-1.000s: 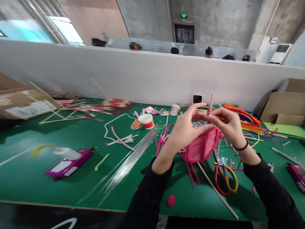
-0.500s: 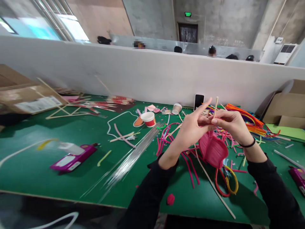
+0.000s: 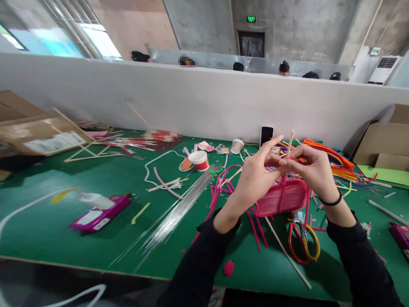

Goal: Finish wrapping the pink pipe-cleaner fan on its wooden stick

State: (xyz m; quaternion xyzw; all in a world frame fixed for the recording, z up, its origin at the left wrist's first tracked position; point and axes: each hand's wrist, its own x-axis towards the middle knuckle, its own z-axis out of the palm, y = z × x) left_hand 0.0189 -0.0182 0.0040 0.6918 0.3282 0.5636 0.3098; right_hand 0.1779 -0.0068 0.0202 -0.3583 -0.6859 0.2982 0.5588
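Observation:
My left hand (image 3: 255, 177) and my right hand (image 3: 311, 166) meet above the table, both pinching a thin wooden stick (image 3: 290, 143) that stands nearly upright. The left forefinger is stretched out; its thumb and other fingers are closed. Pink pipe cleaner is around the stick at my fingertips. Below them hangs a flat pink pipe-cleaner piece (image 3: 271, 202) with a rib down its middle, joined to the stick. Another pink strand drops from near my right hand. Scissors (image 3: 303, 243) with a red and a yellow handle lie beneath it.
Pink pipe cleaners (image 3: 258, 232) and a long wooden stick (image 3: 287, 251) lie nearby. To the left are silvery strands (image 3: 179, 213), a paper cup (image 3: 198, 161) and a purple power strip (image 3: 102, 213). A phone (image 3: 266, 136) leans on the partition. Orange pipe cleaners (image 3: 332, 153) are piled right.
The pink piece below my hands has turned, now showing wider and lower in height, with a strand hanging at its right. Both hands keep pinching the stick at about the same spot.

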